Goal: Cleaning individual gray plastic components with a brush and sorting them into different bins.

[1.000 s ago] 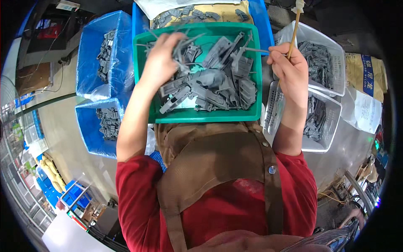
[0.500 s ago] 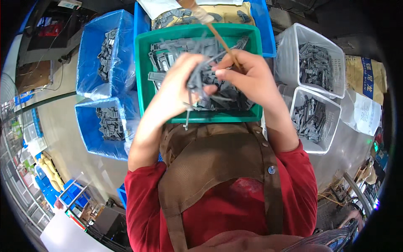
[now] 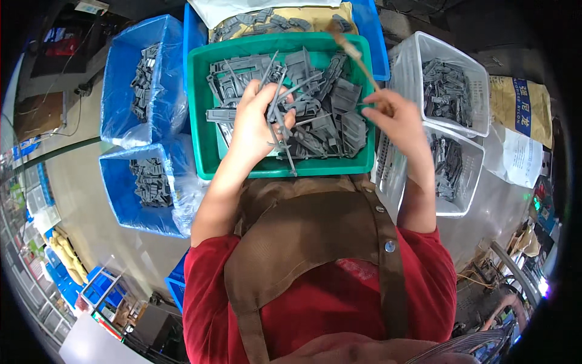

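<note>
One bundle of thin gray branched pieces (image 3: 277, 118), whose strands cannot be counted, is held over the middle of one green tray (image 3: 203, 91). One brush-like stick (image 3: 366, 71) is also held. In the tray, gray parts (image 3: 348, 97) are heaped too thickly to be counted.

The left hand (image 3: 257, 118) is raised over the tray, its forearm slanted inward; the right hand (image 3: 397, 118) is placed by the tray's right rim, its forearm nearly upright in view. The bundle is clamped by the curled left fingers. The stick is gripped by the right fingers, with thumb and forefinger tips slightly apart; its blurred far end is tilted up and leftward.

At the left, two blue bins (image 3: 118, 91) are seen, and at the right two white bins (image 3: 480, 91), gray parts being held in all four. Beyond the tray, more parts are spread on one yellow sack (image 3: 324, 13).
</note>
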The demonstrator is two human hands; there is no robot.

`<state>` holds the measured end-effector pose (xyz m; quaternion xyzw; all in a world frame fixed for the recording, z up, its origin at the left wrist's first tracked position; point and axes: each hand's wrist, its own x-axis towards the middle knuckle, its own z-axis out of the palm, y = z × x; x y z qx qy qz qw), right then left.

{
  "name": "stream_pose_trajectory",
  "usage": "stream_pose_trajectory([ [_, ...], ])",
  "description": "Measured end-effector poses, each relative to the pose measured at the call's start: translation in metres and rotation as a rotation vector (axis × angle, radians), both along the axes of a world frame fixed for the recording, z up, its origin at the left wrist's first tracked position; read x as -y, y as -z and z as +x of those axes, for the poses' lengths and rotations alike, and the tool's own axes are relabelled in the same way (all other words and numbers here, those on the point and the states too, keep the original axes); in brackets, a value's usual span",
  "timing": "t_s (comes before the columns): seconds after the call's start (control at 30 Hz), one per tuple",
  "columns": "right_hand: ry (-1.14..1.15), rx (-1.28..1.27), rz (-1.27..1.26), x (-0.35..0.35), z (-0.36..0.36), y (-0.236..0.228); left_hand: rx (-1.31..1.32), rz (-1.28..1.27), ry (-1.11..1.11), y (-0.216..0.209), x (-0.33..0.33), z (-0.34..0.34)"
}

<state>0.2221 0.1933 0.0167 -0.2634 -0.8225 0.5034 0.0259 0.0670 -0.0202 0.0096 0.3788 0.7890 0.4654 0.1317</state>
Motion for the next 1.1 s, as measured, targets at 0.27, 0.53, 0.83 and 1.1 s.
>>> stream_pose_trajectory([
  [0.27, -0.017, -0.232, 0.443, 0.008, -0.016, 0.02, -0.134, -0.357, 0.144, 0.01, -0.015, -0.023],
  [0.53, 0.123, -0.122, 0.229, 0.015, -0.02, -0.027, 0.044, 0.024, 0.229, 0.005, 0.007, -0.033],
  [0.83, -0.017, -0.369, -0.311, 0.055, -0.057, -0.047, -0.056, 0.266, 0.032, -0.023, 0.001, -0.011],
  [1.1, -0.214, -0.233, -0.578, 0.067, -0.058, -0.037, 0.03, 0.039, 0.202, -0.009, 0.004, -0.006],
])
